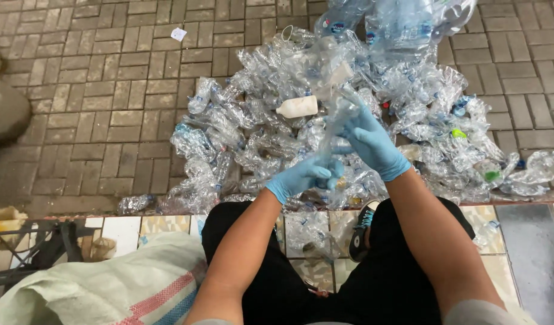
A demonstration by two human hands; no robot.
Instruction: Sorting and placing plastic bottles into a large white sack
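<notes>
Currently we've got both gloved hands on one clear bottle [336, 123]: left hand [305, 176] clenched around its lower end, right hand [370, 143] grasping the middle, bottle pile [259, 132] beneath

A white opaque bottle [297, 106] lies atop a heap of crushed clear bottles [445, 138] on brick paving [108, 78]; a woven sack [108, 286] slumps over the tiled ledge [123, 227] below.
</notes>
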